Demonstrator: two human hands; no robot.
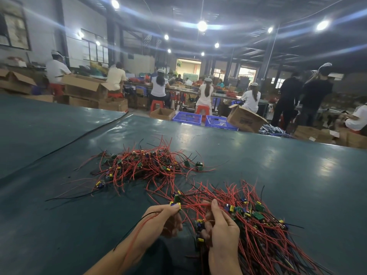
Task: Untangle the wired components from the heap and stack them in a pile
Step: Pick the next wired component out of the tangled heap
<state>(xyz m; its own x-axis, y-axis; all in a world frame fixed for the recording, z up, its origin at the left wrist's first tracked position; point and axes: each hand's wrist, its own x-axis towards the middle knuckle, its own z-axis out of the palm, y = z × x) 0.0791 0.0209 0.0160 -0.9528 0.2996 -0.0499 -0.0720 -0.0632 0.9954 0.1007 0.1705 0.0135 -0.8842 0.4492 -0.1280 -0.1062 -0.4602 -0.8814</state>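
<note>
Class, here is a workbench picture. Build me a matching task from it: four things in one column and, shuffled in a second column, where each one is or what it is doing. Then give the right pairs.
Column one:
1. left hand
2. right hand
3. tangled heap
4. blue crates

Column two:
A. beyond the far edge of the table
B. pinches a component with a yellow part
C. mid-table, farther from the person
D. holds red wires beside the pile at the near right

Pairs: 1-B; 2-D; 3-C; 4-A
</note>
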